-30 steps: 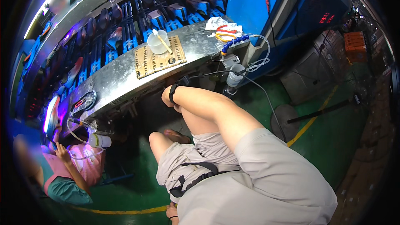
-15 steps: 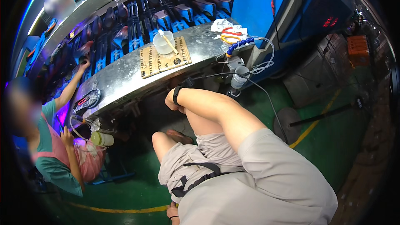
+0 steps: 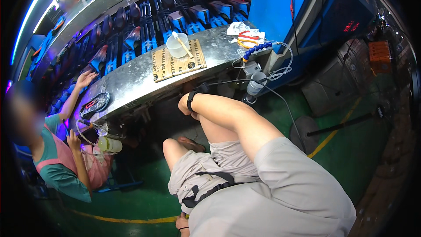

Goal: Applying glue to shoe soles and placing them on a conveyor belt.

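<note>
My right arm stretches forward over my thigh, a black band round its wrist. My right hand [image 3: 184, 104] hangs by my knee, just below the bench edge; its fingers are turned away and hidden. At the lower edge, my left hand [image 3: 181, 223] is closed beside my hip, with a bit of yellow-green showing by its fingers; what it holds is too small to name. On the metal bench [image 3: 131, 78] ahead lies printed brown cardboard [image 3: 164, 66], bearing a translucent cup [image 3: 175, 48] with a brush [image 3: 185, 46] across it.
Shoe parts [image 3: 199, 14] fill the line behind the bench. To the right are a white cloth [image 3: 241, 29], a blue jointed hose [image 3: 256, 51] and a blue machine [image 3: 272, 4]. A seated co-worker [image 3: 66, 166] is at left, near a dark sole [image 3: 95, 104]. A black cable [image 3: 280, 98] hangs down.
The co-worker's reaching hand has drawn back from the shoe parts and is now raised with fingers apart. The whole view has shifted slightly. My own hands look unmoved.
</note>
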A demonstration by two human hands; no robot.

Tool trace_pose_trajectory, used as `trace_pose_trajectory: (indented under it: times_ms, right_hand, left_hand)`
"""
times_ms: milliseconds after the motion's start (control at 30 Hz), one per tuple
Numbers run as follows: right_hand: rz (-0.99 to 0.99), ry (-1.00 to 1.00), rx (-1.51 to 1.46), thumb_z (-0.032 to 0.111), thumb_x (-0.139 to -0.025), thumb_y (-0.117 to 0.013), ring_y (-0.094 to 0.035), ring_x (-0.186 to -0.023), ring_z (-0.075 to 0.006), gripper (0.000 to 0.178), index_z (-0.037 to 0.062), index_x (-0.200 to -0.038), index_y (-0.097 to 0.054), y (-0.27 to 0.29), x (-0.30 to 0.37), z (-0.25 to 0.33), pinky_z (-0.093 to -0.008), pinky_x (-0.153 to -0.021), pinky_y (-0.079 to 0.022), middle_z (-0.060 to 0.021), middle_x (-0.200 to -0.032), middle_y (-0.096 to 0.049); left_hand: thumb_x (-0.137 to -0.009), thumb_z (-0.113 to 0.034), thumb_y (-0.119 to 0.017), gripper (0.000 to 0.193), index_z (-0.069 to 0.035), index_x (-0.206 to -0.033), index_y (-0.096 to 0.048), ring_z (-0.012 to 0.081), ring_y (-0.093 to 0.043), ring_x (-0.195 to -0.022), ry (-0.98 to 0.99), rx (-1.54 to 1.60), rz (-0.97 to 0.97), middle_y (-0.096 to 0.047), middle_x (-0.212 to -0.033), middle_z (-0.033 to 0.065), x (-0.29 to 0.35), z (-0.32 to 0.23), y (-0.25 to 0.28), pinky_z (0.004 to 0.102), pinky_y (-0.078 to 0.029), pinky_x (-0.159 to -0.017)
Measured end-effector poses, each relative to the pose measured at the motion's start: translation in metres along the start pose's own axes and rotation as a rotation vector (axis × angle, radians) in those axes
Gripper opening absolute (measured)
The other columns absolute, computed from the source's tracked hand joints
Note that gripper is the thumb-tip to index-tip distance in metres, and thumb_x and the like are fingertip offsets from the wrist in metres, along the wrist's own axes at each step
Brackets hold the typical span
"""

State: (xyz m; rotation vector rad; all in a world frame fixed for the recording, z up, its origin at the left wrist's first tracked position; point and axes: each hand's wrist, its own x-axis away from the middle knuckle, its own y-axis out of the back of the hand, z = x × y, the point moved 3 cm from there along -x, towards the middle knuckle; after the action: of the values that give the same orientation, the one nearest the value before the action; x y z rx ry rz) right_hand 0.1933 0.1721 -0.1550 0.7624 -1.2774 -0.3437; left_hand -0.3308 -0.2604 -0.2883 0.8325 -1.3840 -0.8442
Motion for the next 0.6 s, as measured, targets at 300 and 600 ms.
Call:
trace_pose_trajectory:
  times_ms: [300, 600]
  right_hand:
    - [-0.014, 0.028, -0.058, 0.012, -0.078, -0.062, -0.070, -0.106, -0.0327, 0.035, 0.0049, -0.108, -0.078, -0.013, -0.018, -0.005, -0.0440, -0.087, -0.055, -0.0180, -0.113, -0.073]
    - [-0.004, 0.008, -0.071, 0.012, -0.076, -0.064, -0.072, -0.096, -0.0337, 0.031, 0.0065, -0.102, -0.080, -0.005, 0.004, -0.008, -0.0451, -0.081, -0.056, -0.0179, -0.105, -0.075]
  left_hand:
    - [-0.092, -0.034, -0.057, 0.030, -0.016, -0.112, -0.072, 0.0420, -0.070, -0.080, -0.020, -0.005, -0.027, -0.070, -0.097, 0.0197, -0.007, -0.001, -0.008, 0.0534, -0.055, -0.066]
    - [-0.093, -0.030, -0.056, 0.026, -0.015, -0.107, -0.072, 0.0399, -0.070, -0.078, -0.060, -0.062, -0.020, -0.069, -0.094, 0.0182, -0.014, -0.005, -0.006, 0.0522, -0.055, -0.064]
